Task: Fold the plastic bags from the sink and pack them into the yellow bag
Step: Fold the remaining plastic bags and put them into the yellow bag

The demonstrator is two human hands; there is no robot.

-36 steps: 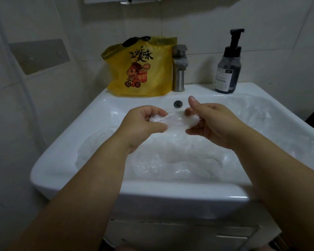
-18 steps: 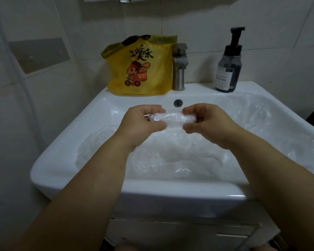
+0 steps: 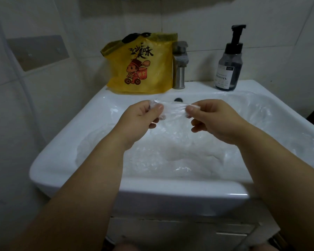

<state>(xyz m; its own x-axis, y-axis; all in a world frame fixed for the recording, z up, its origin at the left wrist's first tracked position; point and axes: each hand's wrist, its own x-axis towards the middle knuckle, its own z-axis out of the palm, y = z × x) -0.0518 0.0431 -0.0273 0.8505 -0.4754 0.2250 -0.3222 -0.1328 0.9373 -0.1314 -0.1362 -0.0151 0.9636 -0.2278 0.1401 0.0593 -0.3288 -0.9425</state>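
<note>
Leftward first, on the tiled wall: grey plate [image 3: 37, 52]. Next, on the back ledge of the white sink [image 3: 76, 131]: yellow bag [image 3: 152, 73], upright, printed with a cartoon figure and black characters, mouth gaping a little, something dark showing at the top; rest of the contents hidden. Below, over the basin: left hand [image 3: 140, 122], pinching one end of a small folded clear bag [image 3: 172, 109] between thumb and forefinger. Underneath, filling the basin and reaching up its right wall: loose plastic bags [image 3: 170, 154], crumpled, clear. Just beside the yellow bag: metal faucet [image 3: 179, 66]. Then right hand [image 3: 217, 122], pinching the folded bag's other end, remaining fingers curled. Farthest right on the ledge: pump bottle [image 3: 228, 69], dark, white label, fill level impossible to tell.
</note>
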